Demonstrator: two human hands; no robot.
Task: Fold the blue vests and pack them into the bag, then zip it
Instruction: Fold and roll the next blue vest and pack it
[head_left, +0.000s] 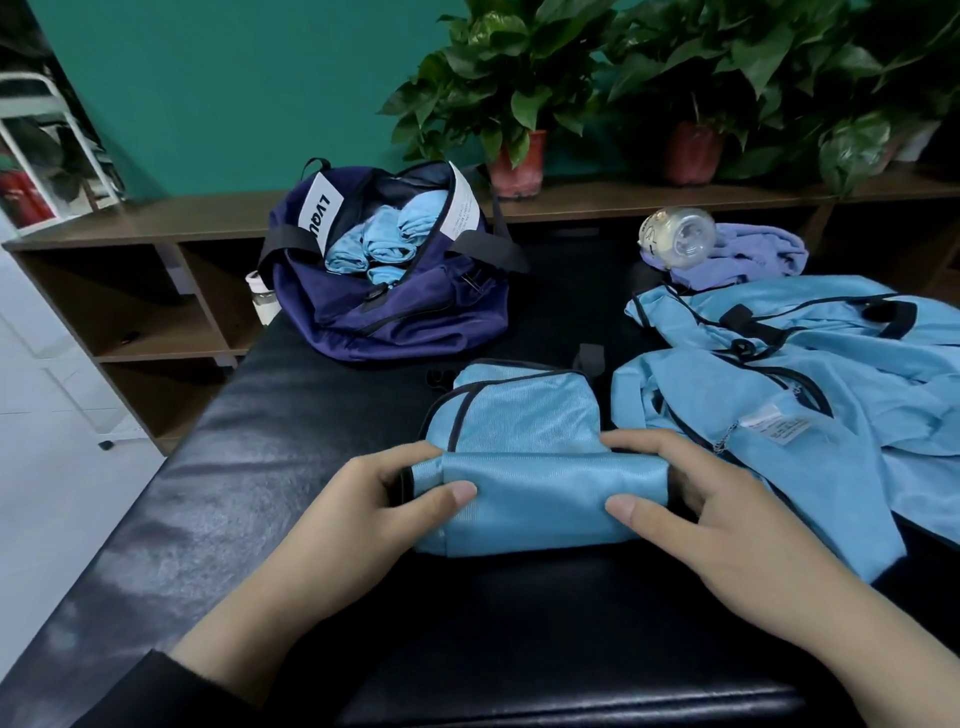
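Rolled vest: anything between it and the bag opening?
Nothing visible. Both hands, left and right, grip the rolled vest; only bare black tabletop lies toward the open bag, which already holds rolled vests.

So the half-rolled vest (524, 467) sits front and centre on the padded bench (260, 441), with the open bag (389, 312) behind it to the left, rolled vests (387, 236) inside. A pile of unfolded vests (805, 374) lies to its right, a bottle (675, 236) on a cloth (758, 254) behind that, and potted plants (519, 93) on the shelf (156, 218) at the back.
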